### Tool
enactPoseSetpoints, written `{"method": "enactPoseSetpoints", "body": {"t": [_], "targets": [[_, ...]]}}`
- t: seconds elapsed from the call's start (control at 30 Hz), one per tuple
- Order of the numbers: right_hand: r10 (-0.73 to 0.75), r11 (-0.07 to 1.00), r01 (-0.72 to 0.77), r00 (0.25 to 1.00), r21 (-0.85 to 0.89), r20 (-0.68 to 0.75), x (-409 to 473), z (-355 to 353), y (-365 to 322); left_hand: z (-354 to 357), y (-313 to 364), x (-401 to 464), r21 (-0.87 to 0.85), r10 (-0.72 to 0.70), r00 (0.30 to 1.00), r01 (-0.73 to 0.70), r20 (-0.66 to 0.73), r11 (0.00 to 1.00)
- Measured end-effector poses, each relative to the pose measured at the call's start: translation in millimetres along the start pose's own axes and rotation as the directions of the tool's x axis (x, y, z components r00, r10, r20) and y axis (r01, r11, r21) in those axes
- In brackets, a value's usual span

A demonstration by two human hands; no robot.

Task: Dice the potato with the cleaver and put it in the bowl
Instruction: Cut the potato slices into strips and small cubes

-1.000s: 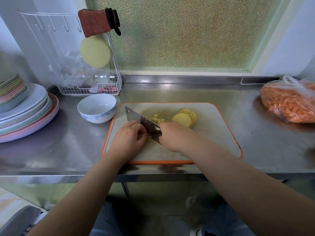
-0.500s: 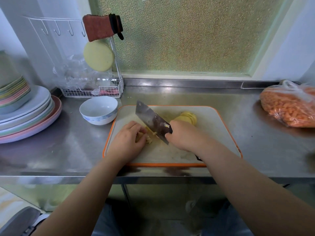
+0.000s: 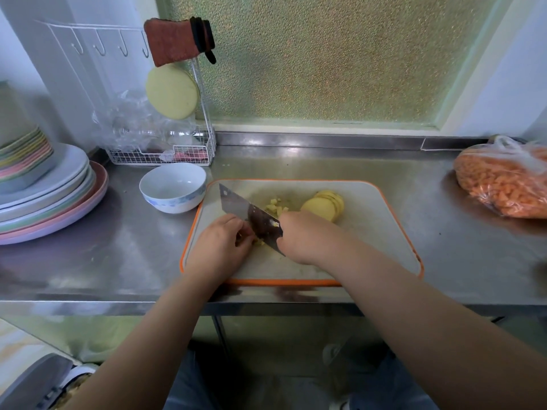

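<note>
My right hand grips the cleaver by its handle, the blade edge down on the orange-rimmed cutting board. Curled over pale yellow potato strips, my left hand holds them against the blade's left face. Behind the blade lies a small heap of diced potato. A stack of round potato slices leans at the board's middle back. The white bowl stands just left of the board, with nothing inside.
Stacked pastel plates fill the counter's left end. A white wire rack with a cloth and a round sponge stands behind the bowl. A plastic bag of diced carrot lies at the far right. The steel counter's front edge runs below the board.
The cleaver rose off the board half a second ago and has come back down onto the potato strips. My left hand stayed on the strips.
</note>
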State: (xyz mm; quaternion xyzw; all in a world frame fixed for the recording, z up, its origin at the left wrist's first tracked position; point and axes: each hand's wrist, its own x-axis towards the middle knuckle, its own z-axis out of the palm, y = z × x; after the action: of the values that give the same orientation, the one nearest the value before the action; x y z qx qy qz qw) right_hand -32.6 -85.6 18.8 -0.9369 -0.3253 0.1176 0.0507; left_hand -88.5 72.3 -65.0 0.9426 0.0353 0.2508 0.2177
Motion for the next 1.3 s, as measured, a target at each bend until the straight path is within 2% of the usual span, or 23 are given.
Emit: {"method": "enactPoseSetpoints", "body": {"t": [0.13, 0.3, 0.5, 0.77, 1.1, 1.2, 1.3], "targets": [[0.02, 1.0, -0.02, 1.0, 0.019, 0.004, 5.0, 11.3, 1.4, 1.0, -0.8, -0.8, 0.004, 0.016, 1.0, -0.016, -0.013, 1.0], [0.063, 0.984, -0.073, 0.996, 0.164, 0.064, 3.6, 0.9, 9.8, 0.4, -1.0, -3.4, -0.021, 0.012, 0.999, -0.013, -0.035, 1.0], [0.057, 0.984, -0.058, 0.998, 0.168, 0.012, -3.2, -4.6, 9.6, -2.2, 0.1, -10.5, -0.058, -0.025, 0.993, 0.019, -0.112, 0.998], [-0.03, 0.998, 0.032, 0.999, 0.053, -0.04, -10.6, -8.7, -1.3, -1.6, -4.0, -14.6, -0.011, -0.007, 0.996, 0.006, -0.084, 1.0], [0.005, 1.0, -0.005, 0.999, 0.004, 0.043, -0.4, 4.2, -8.1, 0.3, -8.8, -9.9, 0.004, -0.038, 0.999, 0.039, -0.038, 0.999], [0.012, 0.999, -0.014, 0.999, 0.052, 0.036, -1.1, 7.0, -5.0, -0.1, -7.6, -10.0, -0.012, -0.053, 0.997, 0.053, -0.053, 0.999], [0.057, 0.978, -0.074, 0.994, 0.195, 0.091, 0.7, 2.7, 5.4, -0.7, -5.1, -12.5, 0.01, -0.076, 0.994, 0.077, -0.084, 0.997]]}}
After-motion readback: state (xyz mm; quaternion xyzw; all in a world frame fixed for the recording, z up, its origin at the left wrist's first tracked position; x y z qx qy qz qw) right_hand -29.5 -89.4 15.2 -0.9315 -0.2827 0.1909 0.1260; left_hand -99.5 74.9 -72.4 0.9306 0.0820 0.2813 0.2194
